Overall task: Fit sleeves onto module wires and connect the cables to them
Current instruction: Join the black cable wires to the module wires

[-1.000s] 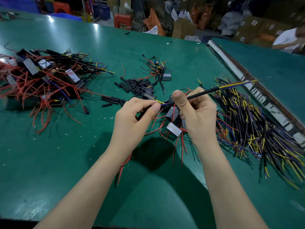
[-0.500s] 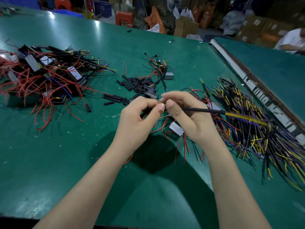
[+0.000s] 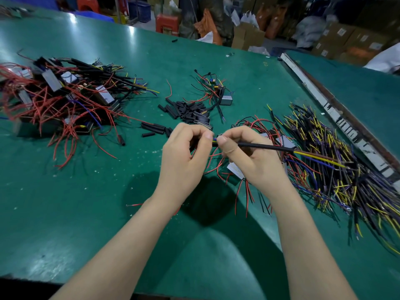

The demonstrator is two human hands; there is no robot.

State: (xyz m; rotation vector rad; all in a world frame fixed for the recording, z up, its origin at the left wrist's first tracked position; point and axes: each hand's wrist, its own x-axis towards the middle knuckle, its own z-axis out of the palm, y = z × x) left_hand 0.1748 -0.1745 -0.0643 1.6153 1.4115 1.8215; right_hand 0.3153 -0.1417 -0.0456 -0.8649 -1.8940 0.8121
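1. We note the black-jacketed cable with yellow, blue and brown cores (image 3: 266, 146) held above the green table (image 3: 75, 213), in front of us at mid-frame. Its long axis runs from the hands out to the right and slightly down, the stripped cores fanning at the far end.
2. Our right hand (image 3: 253, 159) pinches the cable's near end between thumb and forefinger, the fingers curled around it.
3. Our left hand (image 3: 184, 156) sits just beside it, thumb tips almost touching; its fingers are clenched on something small and dark, probably a sleeve or wire end, too hidden to name.
4. The meeting point lies between the two thumbs, so the coming move turns on that short gap; we judge the left hand must feed along the cable's axis, rightward.
5. Under the hands: small grey module boxes with red wires (image 3: 236, 169).
6. Farther out: loose short black sleeve tubes (image 3: 184, 109) behind, a heap of multicoloured cables (image 3: 337, 169) right, and a pile of modules with red leads (image 3: 60, 100) left.
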